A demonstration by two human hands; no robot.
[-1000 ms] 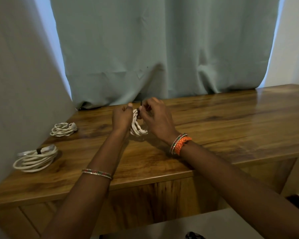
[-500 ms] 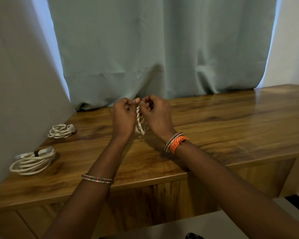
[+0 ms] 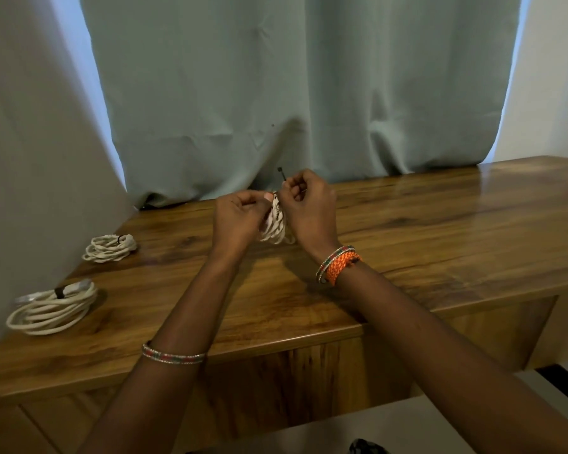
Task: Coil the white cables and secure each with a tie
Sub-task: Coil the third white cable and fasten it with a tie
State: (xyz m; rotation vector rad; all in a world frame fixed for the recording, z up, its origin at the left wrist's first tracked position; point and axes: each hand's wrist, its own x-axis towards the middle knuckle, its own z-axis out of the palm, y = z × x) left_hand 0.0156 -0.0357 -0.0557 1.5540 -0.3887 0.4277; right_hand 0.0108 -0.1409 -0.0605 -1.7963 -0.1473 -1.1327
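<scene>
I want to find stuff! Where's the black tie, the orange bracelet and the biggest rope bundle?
black tie (image 3: 281, 173): head view, its free end above the right fingers.
orange bracelet (image 3: 341, 265): head view, braided band.
biggest rope bundle (image 3: 51, 309): head view, front loops.

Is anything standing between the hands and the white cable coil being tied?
Nothing visible does. The left hand grips the small white cable coil directly, and the right hand pinches the thin black tie sticking up beside it, above the brown wooden table.

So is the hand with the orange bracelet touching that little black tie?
Touching. In the head view the right hand pinches the black tie, whose end pokes up from its fingertips.
</scene>
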